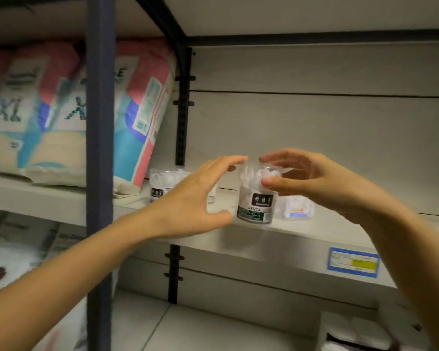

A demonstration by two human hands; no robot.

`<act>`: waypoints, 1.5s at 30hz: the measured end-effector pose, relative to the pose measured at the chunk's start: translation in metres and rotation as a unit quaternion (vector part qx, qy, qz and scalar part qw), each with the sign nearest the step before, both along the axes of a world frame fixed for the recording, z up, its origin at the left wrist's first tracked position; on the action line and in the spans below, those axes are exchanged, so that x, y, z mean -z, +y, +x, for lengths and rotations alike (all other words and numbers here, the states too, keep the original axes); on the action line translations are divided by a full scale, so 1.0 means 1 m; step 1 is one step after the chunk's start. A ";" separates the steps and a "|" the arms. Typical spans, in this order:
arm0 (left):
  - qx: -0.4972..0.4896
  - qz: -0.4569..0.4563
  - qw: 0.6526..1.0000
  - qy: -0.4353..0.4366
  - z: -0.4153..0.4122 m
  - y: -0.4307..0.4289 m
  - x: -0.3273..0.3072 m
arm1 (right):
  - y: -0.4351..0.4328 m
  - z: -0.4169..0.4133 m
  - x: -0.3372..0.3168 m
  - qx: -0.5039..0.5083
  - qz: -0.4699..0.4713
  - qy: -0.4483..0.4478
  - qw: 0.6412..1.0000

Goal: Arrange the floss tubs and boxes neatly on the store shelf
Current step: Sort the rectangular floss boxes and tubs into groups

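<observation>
The right hand (pixel 312 181) pinches the clear dental floss tub (pixel 256 196) near its lid, label outward, at the shelf's (pixel 302 236) front edge, while the left hand (pixel 200 196) hovers spread and empty beside it, likely to steady it into line with the second tub (pixel 160 184) behind.

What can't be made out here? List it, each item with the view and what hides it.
All from the head view:
- Second floss tub: right side hidden behind the left hand.
- Floss box: blurred, upper part behind the right hand; print unreadable.
- Front floss tub: small label text too blurred.
- Price tag: text too small.
- Packs on the lower shelf: cut off by the bottom edge.
</observation>
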State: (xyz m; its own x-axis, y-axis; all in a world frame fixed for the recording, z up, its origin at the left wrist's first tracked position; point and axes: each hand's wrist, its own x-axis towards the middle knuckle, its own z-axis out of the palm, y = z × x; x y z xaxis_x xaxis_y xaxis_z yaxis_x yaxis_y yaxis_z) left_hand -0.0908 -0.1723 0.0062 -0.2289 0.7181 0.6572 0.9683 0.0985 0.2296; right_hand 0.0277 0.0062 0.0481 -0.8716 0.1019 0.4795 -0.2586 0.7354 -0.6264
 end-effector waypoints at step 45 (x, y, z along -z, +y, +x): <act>-0.085 0.116 0.967 0.209 -0.060 -0.029 0.009 | -0.005 -0.026 0.026 0.237 0.129 0.182 0.946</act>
